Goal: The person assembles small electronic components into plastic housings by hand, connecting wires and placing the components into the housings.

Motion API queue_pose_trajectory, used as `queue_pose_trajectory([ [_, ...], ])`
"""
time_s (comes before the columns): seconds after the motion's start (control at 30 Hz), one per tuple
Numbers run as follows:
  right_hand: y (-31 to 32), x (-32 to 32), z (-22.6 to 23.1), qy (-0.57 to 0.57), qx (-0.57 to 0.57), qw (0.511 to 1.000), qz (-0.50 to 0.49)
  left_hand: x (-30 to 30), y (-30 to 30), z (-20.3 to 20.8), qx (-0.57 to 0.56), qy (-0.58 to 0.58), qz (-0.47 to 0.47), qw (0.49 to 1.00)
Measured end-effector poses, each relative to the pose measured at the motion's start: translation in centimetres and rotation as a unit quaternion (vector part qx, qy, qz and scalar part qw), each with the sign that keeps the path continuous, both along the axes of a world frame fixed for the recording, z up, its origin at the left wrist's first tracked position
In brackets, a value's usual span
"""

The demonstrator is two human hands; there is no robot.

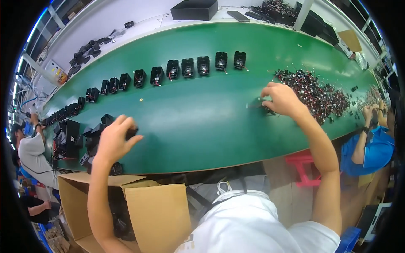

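Note:
My left hand [113, 141] is over the left part of the green table, its thumb and fingers curled around a black plastic casing [131, 133] that is mostly hidden. Beside it lies a group of loose black casings [93, 131]. At the left edge of a heap of small wired parts [312, 92], my right hand [282, 99] pinches something small and dark, blurred and partly covered by the fingers. A row of black casings [203, 65] with parts and thin wires inside curves across the far side of the table.
An open cardboard box [158, 215] stands below the near edge at left. A black box [65, 139] sits on the table's left end. Black trays [194, 10] rest on the white back ledge. Co-workers sit at both ends; a pink stool [304, 168] stands at right.

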State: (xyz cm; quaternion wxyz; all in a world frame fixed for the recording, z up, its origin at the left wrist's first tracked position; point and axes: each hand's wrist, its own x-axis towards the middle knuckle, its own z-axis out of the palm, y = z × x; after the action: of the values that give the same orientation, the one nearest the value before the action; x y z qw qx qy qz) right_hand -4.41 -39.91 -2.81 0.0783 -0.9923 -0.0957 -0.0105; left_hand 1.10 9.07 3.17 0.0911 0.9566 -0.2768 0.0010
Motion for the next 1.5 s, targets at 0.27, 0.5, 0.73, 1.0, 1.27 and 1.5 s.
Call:
queue_pose_trajectory([
  [0.27, 1.8, 1.1, 1.3, -0.066, 0.141, 0.988, 0.013, -1.6, -11.6, -5.8, 0.024, -0.027, -0.247, 0.968],
  [0.5, 5.0, 1.1, -1.4, -0.084, 0.346, 0.934, -0.03, -1.4, -10.2, -6.9, 0.009, 0.04, -0.242, 0.969],
  [0.73, 5.5, 1.2, -2.7, -0.051, 0.215, 0.975, 0.001, -0.9, -10.1, -6.2, 0.043, 0.138, -0.207, 0.968],
  [1.0, 6.3, 0.9, -1.9, 0.055, 0.25, 0.964, 0.077, -0.8, -10.5, -5.6, -0.008, 0.222, -0.184, 0.958],
  [1.27, 6.4, 0.8, -3.7, 0.024, 0.287, 0.944, 0.162, 0.0, -11.3, -6.5, 0.035, 0.253, -0.164, 0.953],
  [1.5, 8.2, -0.1, -3.1, 0.007, 0.347, 0.937, 0.034, 0.2, -11.8, -7.4, 0.005, 0.26, -0.118, 0.958],
])
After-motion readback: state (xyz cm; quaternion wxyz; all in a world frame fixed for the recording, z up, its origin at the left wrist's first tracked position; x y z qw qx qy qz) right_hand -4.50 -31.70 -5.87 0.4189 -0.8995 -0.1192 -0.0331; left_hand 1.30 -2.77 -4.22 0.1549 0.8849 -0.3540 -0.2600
